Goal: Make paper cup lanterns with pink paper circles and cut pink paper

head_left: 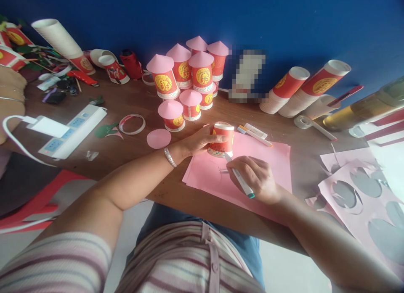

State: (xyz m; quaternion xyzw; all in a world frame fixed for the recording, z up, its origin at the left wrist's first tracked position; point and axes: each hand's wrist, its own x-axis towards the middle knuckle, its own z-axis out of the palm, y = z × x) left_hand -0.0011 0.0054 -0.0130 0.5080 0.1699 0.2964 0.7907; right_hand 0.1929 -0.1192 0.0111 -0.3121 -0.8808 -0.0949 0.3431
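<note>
My left hand (pixel 202 141) is closed round a red paper cup (pixel 224 148), which stands over a stack of pink paper sheets (pixel 202 171). The cup's wider, white-banded end faces down. Between the fingers of my right hand (pixel 255 175) is a white marker (pixel 242 183) with a green end; its tip is at the cup's lower edge. A small shiny metal piece (pixel 224 171) pokes out by my right fingers, too hidden to name. Left of the cup lies a pink paper disc (pixel 158 138). Beyond it stand several red cups with pink paper cones (pixel 170 110) on top.
Stacked paper cups (pixel 315 89) lean at the back right, near a tape roll (pixel 303 122). Cut pink scraps (pixel 334 179) hang over the right side. At left are a power strip (pixel 85 120) and a tape ring (pixel 132 131). Another person's arm (pixel 12 99) shows at the left edge.
</note>
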